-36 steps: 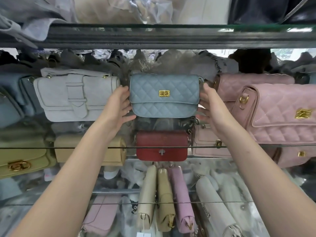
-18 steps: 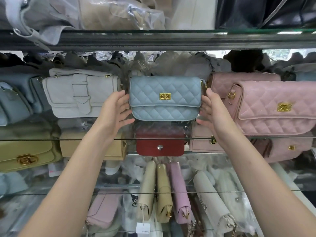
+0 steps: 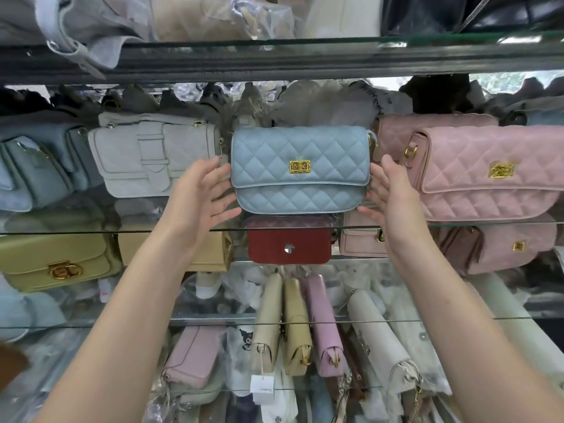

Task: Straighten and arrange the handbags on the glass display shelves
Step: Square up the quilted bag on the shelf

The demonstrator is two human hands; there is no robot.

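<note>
Glass display shelves (image 3: 91, 231) fill my feed in stacked tiers, with bags on every level.

Task item is a light blue quilted flap handbag (image 3: 300, 154) with a square gold clasp (image 3: 299, 167). It's at centre frame, upright on the middle shelf, flap facing me.

Left hand (image 3: 198, 199) is at the bag's left edge. Its fingers (image 3: 210, 169) are straight and spread, tips touching the side, not wrapped round it.

Right hand (image 3: 393, 196) mirrors that at the right edge. Its fingers (image 3: 389, 169) are straight and spread, with the lowest tip at the bag's bottom right corner. I can't tell if it's touching or just off the side.

Neighbours on the same shelf:
- Left of centre: pale grey flap handbag with a buckled strap (image 3: 137, 166), just beside the blue one.
- Right of frame: pink quilted flap handbag with a gold clasp (image 3: 488, 190), close beside the right hand and tilted slightly.

One tier down:
- Centre: dark red flap bag with a round silver stud (image 3: 288, 245), directly under the blue bag.
- Lower left: yellow handbag with a gold ring clasp (image 3: 45, 264).

Lower centre has slim pouches on end, side by side: beige (image 3: 268, 325), yellow (image 3: 297, 325) and lilac (image 3: 323, 325). A white price tag (image 3: 262, 389) hangs below the beige one.
</note>
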